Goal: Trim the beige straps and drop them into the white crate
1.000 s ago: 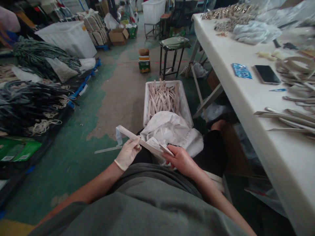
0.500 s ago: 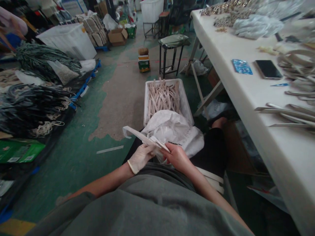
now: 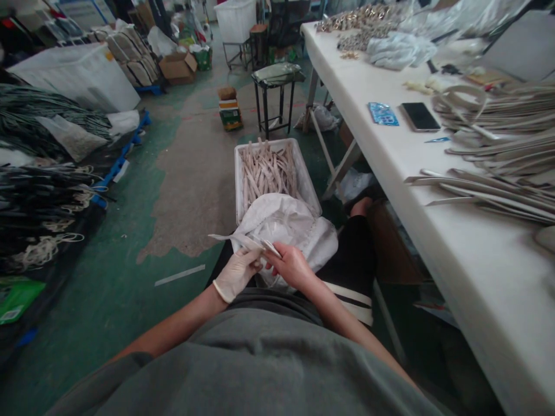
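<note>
My left hand (image 3: 237,274), in a pale thin glove, pinches a long whitish strip (image 3: 237,237) whose free end points left. Close beside it, my right hand (image 3: 293,264) is bare and closed on a few short white strips (image 3: 270,248). Both hands meet above my lap, and the inner fingertips are partly hidden. Under and beyond them a white plastic sack (image 3: 299,225) lies bunched over my knees. Just past the sack stands a white crate (image 3: 309,179) holding many beige strips (image 3: 269,170).
To the right runs a long white table (image 3: 437,242) with grey straps (image 3: 498,196), a phone (image 3: 420,117) and a blue packet (image 3: 383,114). A black stool (image 3: 280,86) stands ahead. Dark cord bundles (image 3: 39,196) lie on the left. One strip (image 3: 180,275) is on the floor.
My view has turned right, so the table's straps show more. The long strip's free end, bent down before, now stretches out flatter to the left. Both hands keep their hold.
</note>
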